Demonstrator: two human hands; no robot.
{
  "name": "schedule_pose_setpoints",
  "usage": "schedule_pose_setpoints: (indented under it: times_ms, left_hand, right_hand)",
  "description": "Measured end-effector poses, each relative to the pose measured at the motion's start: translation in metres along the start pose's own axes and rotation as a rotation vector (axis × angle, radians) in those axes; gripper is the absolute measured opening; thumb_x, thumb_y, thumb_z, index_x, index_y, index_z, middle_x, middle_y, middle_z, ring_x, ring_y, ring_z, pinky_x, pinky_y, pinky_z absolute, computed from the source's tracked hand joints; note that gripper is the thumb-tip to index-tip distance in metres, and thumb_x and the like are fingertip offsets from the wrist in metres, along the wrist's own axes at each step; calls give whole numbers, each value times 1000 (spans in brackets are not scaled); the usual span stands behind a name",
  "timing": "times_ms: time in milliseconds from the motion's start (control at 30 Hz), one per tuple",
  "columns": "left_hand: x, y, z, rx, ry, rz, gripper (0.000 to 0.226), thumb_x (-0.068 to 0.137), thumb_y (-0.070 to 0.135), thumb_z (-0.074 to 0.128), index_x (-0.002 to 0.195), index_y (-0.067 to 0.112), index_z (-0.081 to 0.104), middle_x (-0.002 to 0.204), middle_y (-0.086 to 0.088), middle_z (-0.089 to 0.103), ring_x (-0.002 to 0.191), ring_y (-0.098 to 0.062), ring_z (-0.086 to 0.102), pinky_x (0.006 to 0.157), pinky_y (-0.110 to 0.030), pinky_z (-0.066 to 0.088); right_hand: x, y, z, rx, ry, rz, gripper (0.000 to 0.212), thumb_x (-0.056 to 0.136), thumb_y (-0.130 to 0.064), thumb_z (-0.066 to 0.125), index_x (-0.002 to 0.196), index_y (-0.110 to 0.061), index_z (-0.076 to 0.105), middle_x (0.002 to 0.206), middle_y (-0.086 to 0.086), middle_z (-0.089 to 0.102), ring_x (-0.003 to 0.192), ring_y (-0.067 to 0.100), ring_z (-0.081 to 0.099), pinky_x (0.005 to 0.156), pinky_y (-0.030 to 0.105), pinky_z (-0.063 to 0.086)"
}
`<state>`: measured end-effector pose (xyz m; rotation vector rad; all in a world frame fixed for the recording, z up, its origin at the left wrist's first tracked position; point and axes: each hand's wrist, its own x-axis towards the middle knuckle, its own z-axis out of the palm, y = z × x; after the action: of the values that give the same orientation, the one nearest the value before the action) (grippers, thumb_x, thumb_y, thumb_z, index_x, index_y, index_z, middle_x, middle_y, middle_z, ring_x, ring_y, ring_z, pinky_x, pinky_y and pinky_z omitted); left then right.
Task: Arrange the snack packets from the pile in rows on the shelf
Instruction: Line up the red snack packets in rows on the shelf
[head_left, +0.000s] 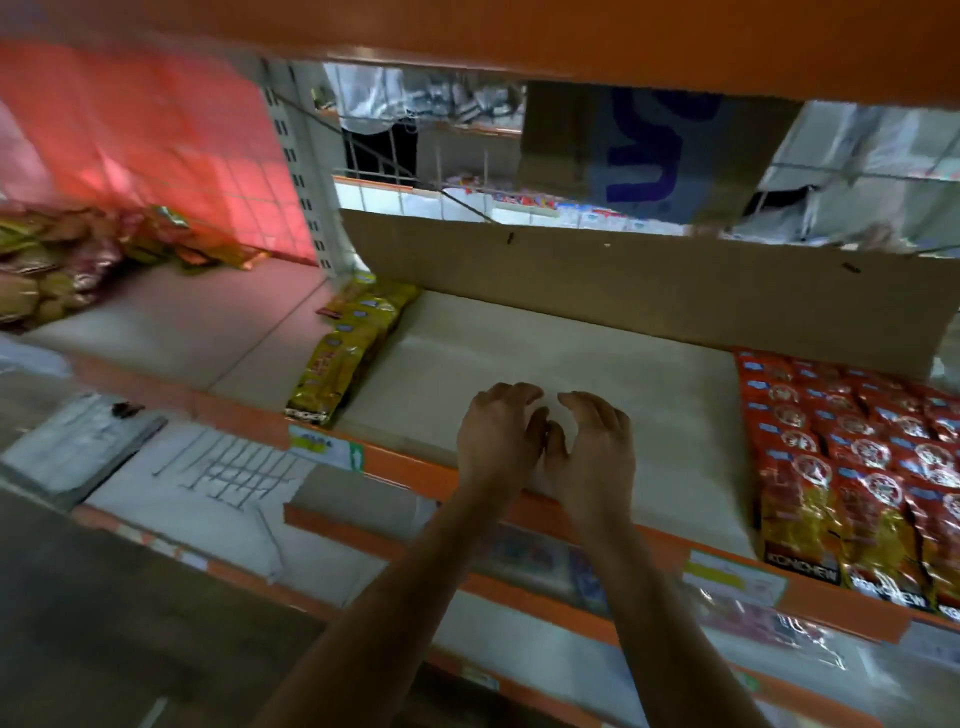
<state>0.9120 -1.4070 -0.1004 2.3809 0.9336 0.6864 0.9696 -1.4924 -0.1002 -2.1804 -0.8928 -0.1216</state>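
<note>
Hands sit side by side over the front edge; left hand and right hand are loosely curled, holding nothing. Bare shelf lies between the yellow row and the red rows. Judged step: between placements. Next move: reach far left to the pile.

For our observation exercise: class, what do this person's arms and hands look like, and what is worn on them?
Both forearms are bare; no sleeve reaches into view. The left hand and right hand wear no gloves, and no watch, bracelet or ring shows, though the picture is slightly blurred.
</note>
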Motion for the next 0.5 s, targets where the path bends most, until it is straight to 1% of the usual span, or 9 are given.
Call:
schedule_pose_setpoints:
  times_ms: [100,167,233,300,367,400,500]
  left_hand:
    - [7,-42,-38,19,64,-42,30,94,27,56,121,19,64,120,-4,62,112,-22,52,88,-30,42]
    - [12,-71,-65,25,105,-61,30,92,27,58,120,18,65,120,-6,63,114,-25,52,90,-32,42]
    - [15,-101,-95,56,158,-82,28,90,25,61,116,16,67,116,-9,64,110,-30,54,89,-35,42]
    - [16,-133,-123,111,222,-98,25,87,22,64,109,13,69,110,-13,66,103,-36,55,84,-38,43]
    - [14,-164,-148,156,276,-114,24,85,21,67,107,12,70,106,-13,68,99,-36,57,84,-38,44]
    - [13,-179,-160,168,286,-125,27,85,21,67,110,12,70,108,-12,68,102,-36,56,86,-38,44]
    - [11,-218,-191,207,272,-176,35,89,28,62,122,15,63,121,-7,63,114,-30,51,94,-36,42]
  right_hand:
    - [3,-42,36,31,-63,-60,37,85,-8,63,122,-7,62,126,11,60,120,29,47,98,31,38]
    - [4,-72,61,62,-92,-95,37,85,-7,62,122,-6,62,126,11,60,121,30,48,100,33,37]
    - [4,-104,86,101,-107,-126,37,82,-4,64,119,-4,63,123,14,61,119,33,50,100,35,37]
    - [1,-136,113,121,-117,-187,31,79,-2,66,110,-1,66,115,18,65,111,36,55,95,38,41]
    - [-3,-166,140,123,-132,-219,25,81,-6,65,105,-2,67,110,17,66,106,37,57,91,38,42]
    - [-6,-180,153,135,-148,-213,26,83,-8,65,109,-3,67,113,17,65,108,36,56,92,38,41]
    - [-15,-218,187,162,-195,-230,37,83,-8,64,120,-3,62,126,15,60,122,33,50,102,37,35]
